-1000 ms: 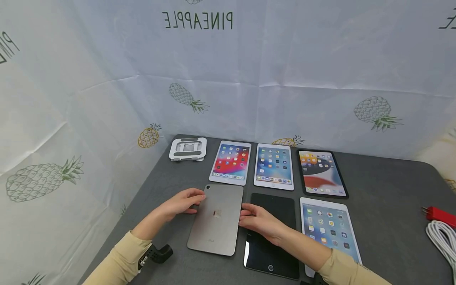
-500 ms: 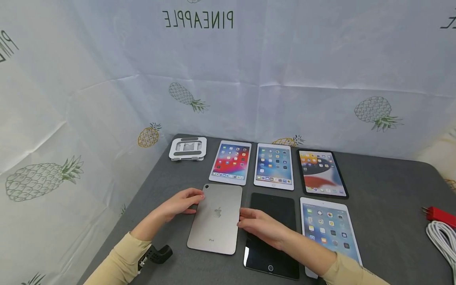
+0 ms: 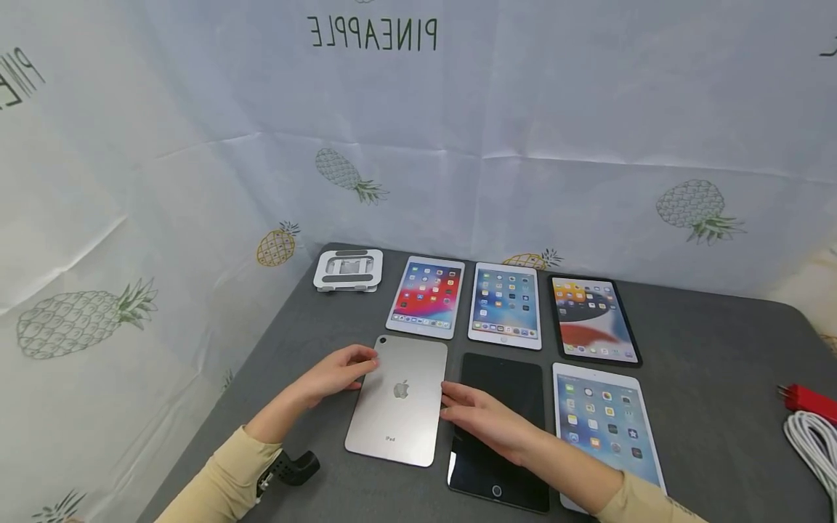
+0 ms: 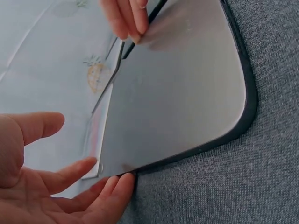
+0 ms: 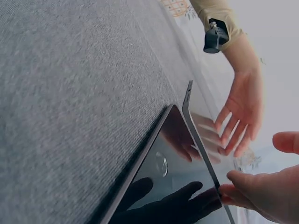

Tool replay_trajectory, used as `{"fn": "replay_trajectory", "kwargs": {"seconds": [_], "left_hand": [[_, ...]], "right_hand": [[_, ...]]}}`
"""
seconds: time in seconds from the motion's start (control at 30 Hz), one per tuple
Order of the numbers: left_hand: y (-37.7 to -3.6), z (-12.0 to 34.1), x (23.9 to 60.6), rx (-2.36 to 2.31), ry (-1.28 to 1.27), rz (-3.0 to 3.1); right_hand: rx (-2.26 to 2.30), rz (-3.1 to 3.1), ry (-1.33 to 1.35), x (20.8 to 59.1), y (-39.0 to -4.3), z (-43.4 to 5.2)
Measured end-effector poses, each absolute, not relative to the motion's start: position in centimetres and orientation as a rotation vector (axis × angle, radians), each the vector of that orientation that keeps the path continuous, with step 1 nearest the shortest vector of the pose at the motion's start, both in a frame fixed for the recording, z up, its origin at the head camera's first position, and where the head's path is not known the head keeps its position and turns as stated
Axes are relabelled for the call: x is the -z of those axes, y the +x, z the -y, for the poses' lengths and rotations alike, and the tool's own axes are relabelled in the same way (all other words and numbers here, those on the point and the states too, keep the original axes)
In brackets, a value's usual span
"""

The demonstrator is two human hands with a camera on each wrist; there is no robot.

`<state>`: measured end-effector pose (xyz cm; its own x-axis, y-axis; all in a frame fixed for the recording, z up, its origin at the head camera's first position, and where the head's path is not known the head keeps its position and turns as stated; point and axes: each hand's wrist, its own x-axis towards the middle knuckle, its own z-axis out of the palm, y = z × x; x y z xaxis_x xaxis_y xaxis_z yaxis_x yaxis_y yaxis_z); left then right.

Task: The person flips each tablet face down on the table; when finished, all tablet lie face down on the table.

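Observation:
A silver tablet lies back up on the table, its apple logo and "iPad" lettering facing me. At its upper left edge my left hand touches it with the fingertips. In the left wrist view the thumb of that left hand stands away from the tablet. From the opposite side, my right hand reaches across a black tablet and touches the right edge. The right wrist view shows the right hand with fingertips at the thin edge and thumb apart. Neither hand's fingers curl around the tablet.
Behind stand three lit tablets in a row: one white, another white and one black-framed. A fourth, white one lies right of the black tablet. A folded stand is back left; a red plug and white cable lie far right.
My right hand has slid slightly toward me along the silver tablet's edge. The tablet has tipped a little, and its logo shows more plainly. My left hand keeps its place.

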<state>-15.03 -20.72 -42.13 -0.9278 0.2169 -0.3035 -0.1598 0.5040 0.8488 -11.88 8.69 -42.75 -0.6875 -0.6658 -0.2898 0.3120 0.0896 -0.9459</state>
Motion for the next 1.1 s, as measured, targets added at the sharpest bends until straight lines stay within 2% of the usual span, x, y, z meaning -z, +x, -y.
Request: {"fn": "replay_trajectory", "kwargs": {"seconds": [0.23,0.53,0.83,1.1], "left_hand": [[-14.8,19.0,41.8,-1.299,0.15,-2.631],[-14.8,15.2,40.7,-1.615,0.286,-2.388],[-15.0,10.9,41.5,-1.873,0.191,-2.086],[-13.6,8.5,42.2,-1.756,0.152,-1.993]], "right_hand": [[1.74,-1.661,-0.331,42.9,-12.1,-10.1],[1.792,-1.727,-0.324,42.6,-12.5,-13.6],[1.802,-1.886,-0.2,42.4,-12.5,-18.3],[1.816,-1.887,-0.131,42.9,-11.4,-21.8]]}}
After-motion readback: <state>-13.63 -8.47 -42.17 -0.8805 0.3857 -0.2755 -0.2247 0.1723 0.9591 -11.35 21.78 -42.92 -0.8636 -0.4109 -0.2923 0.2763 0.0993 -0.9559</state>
